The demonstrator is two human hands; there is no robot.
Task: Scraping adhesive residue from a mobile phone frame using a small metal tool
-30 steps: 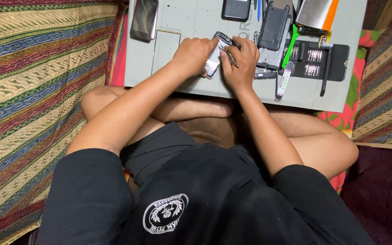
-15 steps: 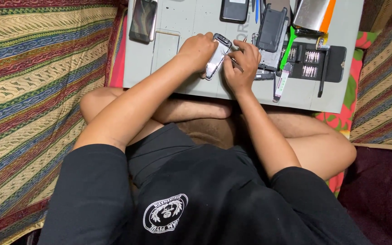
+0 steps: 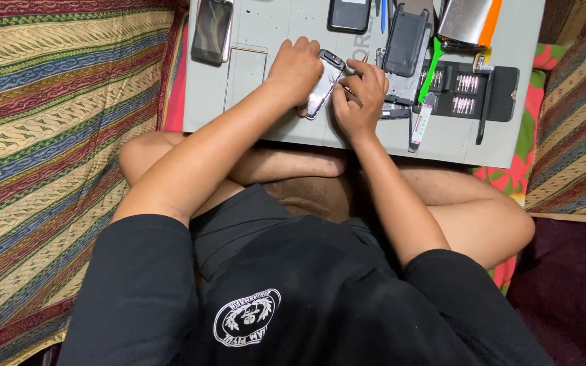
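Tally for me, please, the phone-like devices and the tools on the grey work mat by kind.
Phones and phone bodies: 4 (one in the left hand, one at the mat's left edge, two dark ones)
Green pry tools: 1
Black bit cases: 1
Thin tools in the right hand: 1
Total: 7

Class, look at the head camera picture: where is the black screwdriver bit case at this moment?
The black bit case lies open at the right end of the grey work board, right of the right hand, below the silver and orange pack.

Black short-sleeved shirt [image 3: 320, 298], white round emblem [image 3: 247, 317]
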